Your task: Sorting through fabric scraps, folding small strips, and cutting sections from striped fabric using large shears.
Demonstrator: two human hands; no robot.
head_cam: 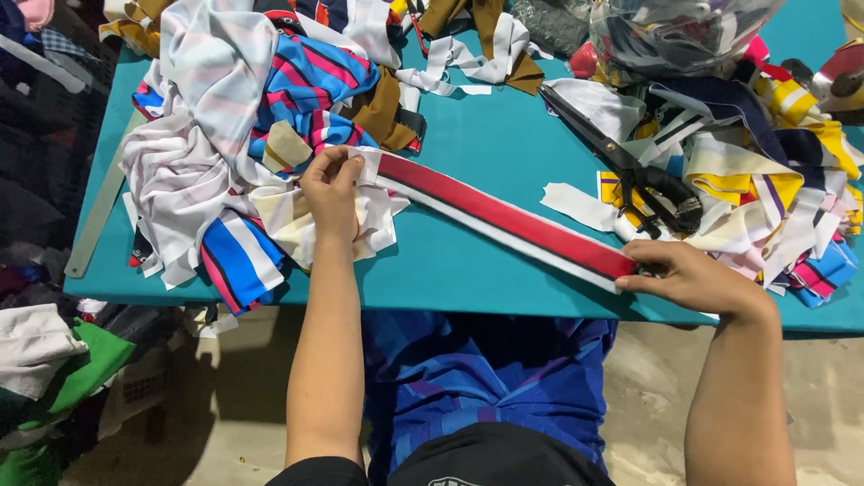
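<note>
Teal table [486, 144], heaped with cloth scraps. Nearest its front edge: right hand [688, 274], fingers closed on one end of a red, black and white fabric strip [504, 220] laid flat across the table. Left hand [331, 187] pinches the strip's other end. Farther back: black scissors [630, 171].

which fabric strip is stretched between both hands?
The long red strip with black and white edges, pulled taut across the teal table: left hand pinches one end, right hand the other. The loose white strips lie untouched.
</note>
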